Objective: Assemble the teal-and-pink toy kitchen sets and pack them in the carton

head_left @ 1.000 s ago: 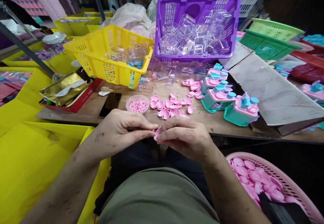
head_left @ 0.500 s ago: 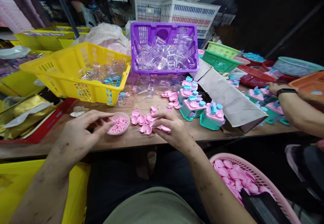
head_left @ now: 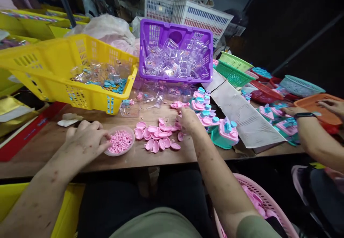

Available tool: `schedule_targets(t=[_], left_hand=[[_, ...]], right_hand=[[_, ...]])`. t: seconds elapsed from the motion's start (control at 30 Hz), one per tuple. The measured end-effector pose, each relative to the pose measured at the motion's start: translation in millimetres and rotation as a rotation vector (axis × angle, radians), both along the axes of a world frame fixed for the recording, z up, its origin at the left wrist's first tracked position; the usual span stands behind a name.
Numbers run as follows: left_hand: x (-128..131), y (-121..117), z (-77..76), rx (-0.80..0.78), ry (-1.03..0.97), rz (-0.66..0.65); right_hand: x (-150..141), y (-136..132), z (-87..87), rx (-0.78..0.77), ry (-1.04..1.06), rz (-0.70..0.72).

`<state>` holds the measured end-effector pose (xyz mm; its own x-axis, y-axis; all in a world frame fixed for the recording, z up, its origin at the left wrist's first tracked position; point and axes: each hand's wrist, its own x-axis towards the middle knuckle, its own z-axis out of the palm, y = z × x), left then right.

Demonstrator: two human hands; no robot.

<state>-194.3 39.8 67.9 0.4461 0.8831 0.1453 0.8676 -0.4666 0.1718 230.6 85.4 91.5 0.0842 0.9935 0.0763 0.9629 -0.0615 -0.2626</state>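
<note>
Pink oval shells [head_left: 155, 146], glossy and cupped, lie right at the right hand [head_left: 188, 120], fingertips hidden, grip impossible to call! Left hand [head_left: 84, 141] curls by the translucent bowl's [head_left: 118, 155] rim, pinch unclear. Plenty seem left loose on the wooden table [head_left: 163, 159]; boxy teal-and-pink toys [head_left: 228, 132] look assembled.

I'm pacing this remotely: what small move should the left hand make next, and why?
Probably pinch one of the small pink pieces in the bowl: the left hand has fingertips at its rim, while the right hand is by the farther pink cups.
</note>
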Motion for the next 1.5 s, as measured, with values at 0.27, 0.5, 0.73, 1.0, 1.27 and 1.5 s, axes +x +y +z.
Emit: schedule_targets(t=[0.27,0.5,0.73,1.0,1.27,1.5], left_hand=[[32.2,-12.2,27.1,0.021,0.064,0.091],[32.0,-13.5,34.6,-0.080,0.058,0.011],[40.8,-16.8,41.4,-0.114,0.155,0.014],[40.1,-14.6,37.3,-0.098,0.096,0.017],[38.8,-27.4,41.6,-0.192,-0.336,-0.071],[36.4,-39.6,38.4,-0.266,-0.669,-0.025]], right_hand=[[6.3,7.2,-16.1,-0.089,-0.081,-0.002],[7.1,-3.2,-7.0,0.067,0.014,-0.026],[-10.3,-48.3,16.8,0.300,0.500,0.122],[-64.1,-113.5,17.2,0.171,1.192,0.367],[-86.0,-128.7,7.7,-0.076,1.219,0.455],[-105.9,-133.6,-2.1,-0.120,1.363,0.469]])
